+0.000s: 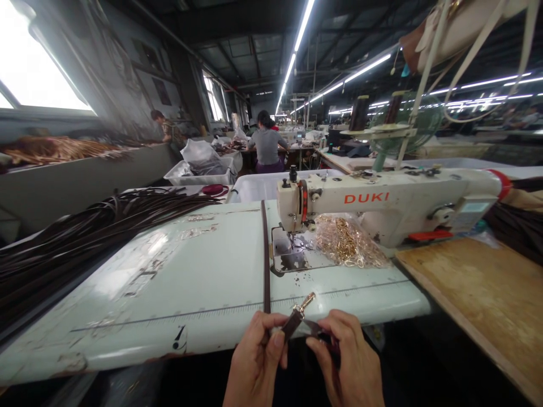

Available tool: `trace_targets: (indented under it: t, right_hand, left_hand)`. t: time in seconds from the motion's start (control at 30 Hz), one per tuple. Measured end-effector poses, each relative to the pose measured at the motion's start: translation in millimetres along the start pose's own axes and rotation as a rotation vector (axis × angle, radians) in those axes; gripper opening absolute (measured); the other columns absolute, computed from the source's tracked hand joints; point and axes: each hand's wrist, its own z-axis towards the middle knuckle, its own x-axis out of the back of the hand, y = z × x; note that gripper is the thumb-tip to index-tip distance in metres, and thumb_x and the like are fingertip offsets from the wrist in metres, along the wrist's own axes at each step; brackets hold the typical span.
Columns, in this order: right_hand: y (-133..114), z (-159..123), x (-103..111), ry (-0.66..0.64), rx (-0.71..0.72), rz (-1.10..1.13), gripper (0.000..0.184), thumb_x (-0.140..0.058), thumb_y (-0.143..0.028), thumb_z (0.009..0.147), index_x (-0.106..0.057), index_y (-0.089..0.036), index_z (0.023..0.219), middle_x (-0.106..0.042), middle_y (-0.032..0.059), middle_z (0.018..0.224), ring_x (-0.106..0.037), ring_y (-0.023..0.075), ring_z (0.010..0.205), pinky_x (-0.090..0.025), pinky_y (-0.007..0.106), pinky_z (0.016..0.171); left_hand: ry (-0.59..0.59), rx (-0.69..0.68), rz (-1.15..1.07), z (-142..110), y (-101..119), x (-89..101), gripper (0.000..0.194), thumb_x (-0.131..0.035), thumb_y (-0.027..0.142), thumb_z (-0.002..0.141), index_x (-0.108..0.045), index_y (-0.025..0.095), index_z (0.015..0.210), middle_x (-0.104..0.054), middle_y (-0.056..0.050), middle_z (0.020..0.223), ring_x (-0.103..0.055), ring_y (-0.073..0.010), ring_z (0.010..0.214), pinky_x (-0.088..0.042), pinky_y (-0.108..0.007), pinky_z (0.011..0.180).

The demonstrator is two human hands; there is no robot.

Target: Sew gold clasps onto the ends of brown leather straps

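My left hand (258,353) pinches the end of a dark brown strap (292,324) between thumb and fingers. A gold snap hook (306,303) sticks out of that end, pointing up and right. From there the strap's long part (266,254) seems to run away over the table, left of the sewing machine. My right hand (350,353) is closed around what look like small scissors (316,328), with a grey blade toward the strap just below the hook. The fingers hide most of their handle.
The sewing machine (382,198) stands at the right, with a bag of gold hooks (350,240) under its arm. Many dark straps (85,237) lie piled at the left. A wooden board (475,299) adjoins the table on the right. A co-worker (268,144) sits farther back.
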Motion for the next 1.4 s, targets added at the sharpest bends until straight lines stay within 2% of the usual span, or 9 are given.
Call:
trace_targets:
  t: [0.23, 0.53, 0.7, 0.77, 0.87, 0.97, 1.03, 1.2, 1.4]
  right_hand:
    - [1, 3, 1, -0.006, 0.045, 0.033, 0.018, -0.049, -0.03, 0.093, -0.051, -0.014, 0.103, -0.059, 0.0115, 0.092, -0.063, 0.0146, 0.067, -0.053, 0.023, 0.055]
    - [-12, 13, 2, 0.026, 0.025, 0.194, 0.006, -0.048, -0.022, 0.093, -0.051, -0.017, 0.094, -0.057, 0.0054, 0.084, -0.058, 0.0127, 0.063, -0.046, 0.022, 0.054]
    - [-5, 15, 13, 0.006, -0.398, 0.608, 0.017, -0.038, -0.034, 0.097, -0.049, -0.022, 0.101, -0.05, 0.0018, 0.083, -0.051, 0.0121, 0.067, -0.044, 0.021, 0.058]
    - [-1, 19, 15, -0.093, -0.533, 0.782, 0.029, -0.044, -0.043, 0.094, -0.047, -0.022, 0.113, -0.046, -0.0006, 0.079, -0.047, 0.0113, 0.064, -0.042, 0.021, 0.055]
    - [2, 31, 15, -0.377, -0.651, 1.044, 0.046, -0.067, -0.042, 0.08, -0.05, -0.022, 0.117, -0.044, -0.0041, 0.074, -0.04, 0.0075, 0.056, -0.035, 0.018, 0.05]
    - [-2, 47, 13, -0.553, -0.613, 1.211, 0.025, -0.071, -0.035, 0.077, -0.061, -0.016, 0.09, -0.05, -0.0024, 0.072, -0.042, 0.0055, 0.051, -0.032, 0.018, 0.045]
    - [-3, 57, 11, -0.556, -0.593, 1.187, 0.023, -0.068, -0.035, 0.08, -0.059, -0.015, 0.075, -0.052, -0.0025, 0.063, -0.041, 0.0052, 0.045, -0.029, 0.018, 0.041]
    - [1, 73, 5, -0.555, -0.708, 0.968, 0.033, -0.064, -0.044, 0.082, -0.054, -0.016, 0.069, -0.039, -0.0083, 0.039, -0.03, 0.004, 0.03, -0.017, 0.017, 0.03]
    - [2, 76, 5, -0.634, -0.724, 1.099, 0.032, -0.058, -0.05, 0.085, -0.048, -0.02, 0.083, -0.041, -0.0108, 0.041, -0.027, 0.0046, 0.028, -0.016, 0.016, 0.029]
  left_hand:
    - [0.01, -0.067, -0.062, -3, -8, -0.9, 0.015, -0.051, 0.034, 0.091, -0.06, 0.023, 0.096, -0.048, 0.005, 0.071, -0.049, -0.0108, 0.057, -0.038, -0.022, 0.059]
    - [-0.011, -0.036, -0.14, -5, -9, -4.3, 0.018, -0.056, 0.039, 0.089, -0.062, 0.023, 0.091, -0.048, 0.004, 0.071, -0.048, -0.0102, 0.056, -0.036, -0.021, 0.056]
    - [-0.072, 0.093, -0.198, 0, -6, -0.7, 0.03, -0.053, 0.048, 0.09, -0.059, 0.018, 0.087, -0.039, 0.005, 0.058, -0.034, -0.0091, 0.051, -0.027, -0.022, 0.052]
    - [-0.167, 0.21, -0.34, 5, -8, 0.7, 0.036, -0.05, 0.051, 0.091, -0.057, 0.016, 0.084, -0.032, 0.006, 0.055, -0.026, -0.009, 0.052, -0.023, -0.022, 0.051]
    - [-0.369, 0.403, -0.667, 11, -11, -0.4, 0.038, -0.055, 0.05, 0.089, -0.056, 0.014, 0.079, -0.028, 0.007, 0.056, -0.019, -0.0071, 0.051, -0.02, -0.022, 0.05]
    - [-0.552, 0.529, -0.817, 13, -11, -4.3, 0.035, -0.063, 0.047, 0.084, -0.059, 0.012, 0.081, -0.036, 0.005, 0.061, -0.016, -0.0037, 0.047, -0.018, -0.021, 0.048]
    - [-0.567, 0.523, -0.75, 13, -8, -6.1, 0.036, -0.062, 0.049, 0.084, -0.06, 0.013, 0.083, -0.041, 0.003, 0.064, -0.022, -0.0034, 0.045, -0.021, -0.021, 0.047]
    - [-0.426, 0.187, -0.296, 14, 1, -1.6, 0.044, -0.037, 0.054, 0.095, -0.056, 0.015, 0.104, -0.057, -0.003, 0.069, -0.052, -0.0119, 0.057, -0.037, -0.024, 0.055]
    - [-0.372, 0.233, -0.209, 10, 0, 4.1, 0.043, -0.046, 0.052, 0.092, -0.053, 0.013, 0.109, -0.053, 0.001, 0.06, -0.042, -0.0082, 0.046, -0.033, -0.02, 0.045]
